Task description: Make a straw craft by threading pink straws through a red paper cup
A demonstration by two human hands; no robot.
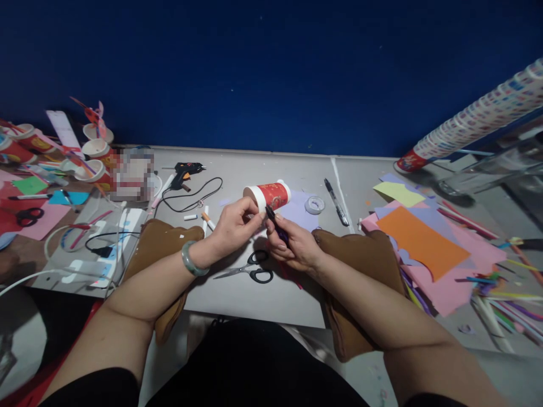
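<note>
My right hand is closed around a slim black pen-like tool. Its tip points up and left towards my left hand. The fingers of my left hand are pinched together, close to that tip; whatever lies between them is too small to make out. Just beyond both hands, a red paper cup with a white rim and gold print lies on its side. Black-handled scissors rest on the table below my hands, blades pointing left.
A glue gun with a looped cord lies back left, near a power strip. A tape roll and a pen lie right of the cup. Coloured paper and stacked cups are on the right. Brown cushions lie under my forearms.
</note>
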